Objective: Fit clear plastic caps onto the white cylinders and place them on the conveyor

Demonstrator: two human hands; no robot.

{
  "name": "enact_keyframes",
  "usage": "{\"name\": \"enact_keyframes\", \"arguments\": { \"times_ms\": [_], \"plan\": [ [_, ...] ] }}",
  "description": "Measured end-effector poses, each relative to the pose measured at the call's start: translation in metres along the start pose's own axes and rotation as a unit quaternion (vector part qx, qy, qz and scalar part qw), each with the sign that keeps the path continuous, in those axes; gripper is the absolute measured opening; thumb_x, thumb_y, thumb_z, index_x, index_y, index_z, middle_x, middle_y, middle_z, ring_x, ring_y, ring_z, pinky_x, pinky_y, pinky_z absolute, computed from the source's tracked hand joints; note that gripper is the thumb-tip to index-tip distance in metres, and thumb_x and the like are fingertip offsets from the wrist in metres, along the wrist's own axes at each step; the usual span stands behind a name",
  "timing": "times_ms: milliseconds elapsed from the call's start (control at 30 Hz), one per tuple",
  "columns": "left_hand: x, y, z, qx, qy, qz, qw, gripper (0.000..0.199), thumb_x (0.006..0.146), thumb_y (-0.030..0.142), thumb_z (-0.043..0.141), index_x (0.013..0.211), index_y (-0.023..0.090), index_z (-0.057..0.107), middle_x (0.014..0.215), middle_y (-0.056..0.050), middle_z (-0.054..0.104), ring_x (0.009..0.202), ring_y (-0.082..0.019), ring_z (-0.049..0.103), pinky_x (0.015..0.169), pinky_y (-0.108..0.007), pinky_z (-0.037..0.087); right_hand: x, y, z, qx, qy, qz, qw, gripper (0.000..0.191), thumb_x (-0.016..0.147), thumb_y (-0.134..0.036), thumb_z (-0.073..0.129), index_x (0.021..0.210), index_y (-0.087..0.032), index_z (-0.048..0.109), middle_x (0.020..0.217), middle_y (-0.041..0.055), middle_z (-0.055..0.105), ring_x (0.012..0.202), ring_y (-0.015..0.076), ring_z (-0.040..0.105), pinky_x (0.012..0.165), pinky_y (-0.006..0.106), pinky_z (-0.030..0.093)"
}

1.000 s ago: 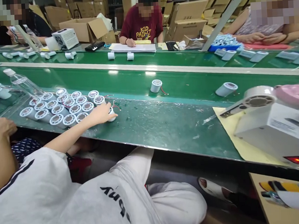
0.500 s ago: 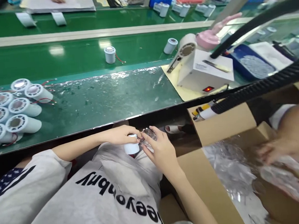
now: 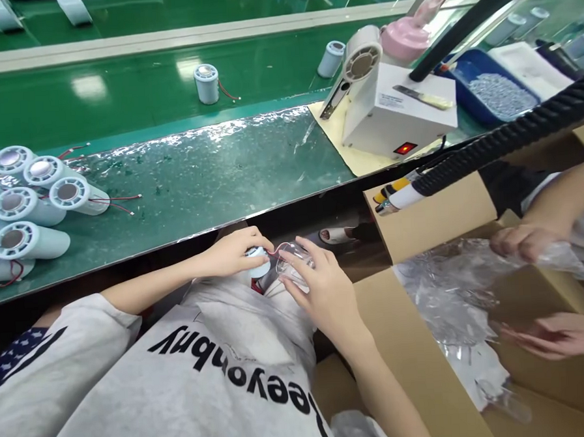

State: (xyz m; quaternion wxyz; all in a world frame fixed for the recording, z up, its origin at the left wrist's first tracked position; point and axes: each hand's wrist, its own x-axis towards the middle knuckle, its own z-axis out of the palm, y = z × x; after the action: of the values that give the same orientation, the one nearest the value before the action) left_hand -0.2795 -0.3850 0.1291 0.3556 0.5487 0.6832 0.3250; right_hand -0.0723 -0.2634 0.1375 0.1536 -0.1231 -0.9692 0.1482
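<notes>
Over my lap, my left hand (image 3: 242,250) is closed around a light-blue cylindrical part (image 3: 259,262) with thin red wires. Beside it, my right hand (image 3: 319,279) grips a clear plastic cup-shaped cover (image 3: 294,261), its round rim facing the blue part. The wire end lies across the cover's rim; cover and cylinder are slightly apart. On the bench at left lies a group of similar blue cylinders (image 3: 31,240), tilted on their sides, with red wires trailing. Another blue cylinder (image 3: 207,84) stands upright on the green belt.
A white box-shaped device (image 3: 397,118) with a lit red switch sits on the bench, near a pink bottle (image 3: 405,40) and a blue tray (image 3: 496,97) of small pieces. A black corrugated hose (image 3: 502,119) crosses at right. A co-worker's hands (image 3: 528,239) reach over a cardboard box (image 3: 401,343) of clear plastic.
My hands have drawn slightly apart, and the cylinder and clear cover have separated a little, showing the red wire. The co-worker's hand has moved and a second one appears. The view has tilted down.
</notes>
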Motion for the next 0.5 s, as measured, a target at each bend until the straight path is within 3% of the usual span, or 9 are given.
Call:
{"name": "enact_keyframes", "arguments": {
  "times_ms": [133,233,367,500],
  "plan": [
    [0.003,-0.002,0.004,-0.027,-0.045,-0.012,0.999,0.025,0.093,0.029,0.06,0.108,0.019,0.076,0.099,-0.006,0.068,0.093,-0.019,0.066,0.087,-0.03,0.049,0.001,-0.009,0.006,-0.068,-0.017,0.003,0.998,0.045,0.09,-0.018,0.067,0.134,-0.028,0.068,0.147,0.0166,0.055,0.102,0.0334,0.061,0.076,0.046,0.062],
    [0.003,0.004,0.007,-0.015,-0.045,0.022,0.999,0.022,0.091,0.027,0.062,0.106,0.019,0.077,0.105,-0.007,0.066,0.098,-0.02,0.065,0.091,-0.032,0.048,0.005,-0.001,0.017,-0.041,-0.059,0.028,0.997,0.032,0.083,-0.01,0.069,0.111,-0.024,0.076,0.142,0.0166,0.058,0.106,0.0347,0.062,0.069,0.042,0.061],
    [0.002,0.007,0.01,-0.036,0.023,0.029,0.999,0.024,0.085,0.03,0.072,0.107,0.021,0.075,0.104,-0.005,0.065,0.093,-0.019,0.062,0.087,-0.031,0.05,0.008,0.012,0.018,0.124,-0.074,0.067,0.987,0.004,0.083,-0.02,0.074,0.082,-0.023,0.071,0.126,0.0117,0.061,0.109,0.031,0.064,0.072,0.038,0.061],
    [0.002,-0.004,0.013,-0.085,0.073,0.039,0.993,0.058,0.065,0.044,0.093,0.116,0.023,0.075,0.111,-0.007,0.064,0.101,-0.023,0.063,0.092,-0.036,0.052,0.009,0.012,0.008,0.311,-0.019,0.111,0.944,0.028,0.092,-0.038,0.067,0.07,-0.021,0.064,0.112,0.0099,0.064,0.096,0.0235,0.068,0.084,0.039,0.059]
  ]
}}
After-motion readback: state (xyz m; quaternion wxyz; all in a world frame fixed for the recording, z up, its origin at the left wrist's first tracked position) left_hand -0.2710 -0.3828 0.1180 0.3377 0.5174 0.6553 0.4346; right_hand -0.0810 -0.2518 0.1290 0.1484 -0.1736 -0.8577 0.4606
